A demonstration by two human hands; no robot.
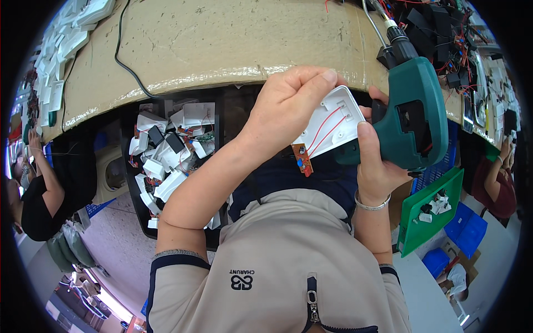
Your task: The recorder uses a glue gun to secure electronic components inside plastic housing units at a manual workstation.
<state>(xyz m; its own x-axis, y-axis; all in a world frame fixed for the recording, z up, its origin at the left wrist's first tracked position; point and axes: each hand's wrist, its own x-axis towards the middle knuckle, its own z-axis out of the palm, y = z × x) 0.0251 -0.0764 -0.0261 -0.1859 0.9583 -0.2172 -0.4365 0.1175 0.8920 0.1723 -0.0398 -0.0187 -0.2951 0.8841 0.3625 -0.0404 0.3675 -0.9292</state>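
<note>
A white plastic housing (333, 126), open like a shallow tray, is tilted in front of my body. Two red wires run from inside it to a small orange circuit board (302, 160) dangling at its lower corner. My left hand (288, 108) is closed, thumb and fingers pinched at the housing's upper edge; the fingertips are partly hidden. A dark green power drill (417, 108) points away from me, its black chuck towards the table. My right hand (380, 161) wraps round the drill's handle, its thumb against the housing's right edge.
A cardboard-covered table (233, 41) spans the far side. Below its edge, a black crate (133, 188) holds white housings and boards. Black parts and wires (438, 33) pile up at far right. A green tray (427, 222) stands right. Other people (53, 188) sit at both sides.
</note>
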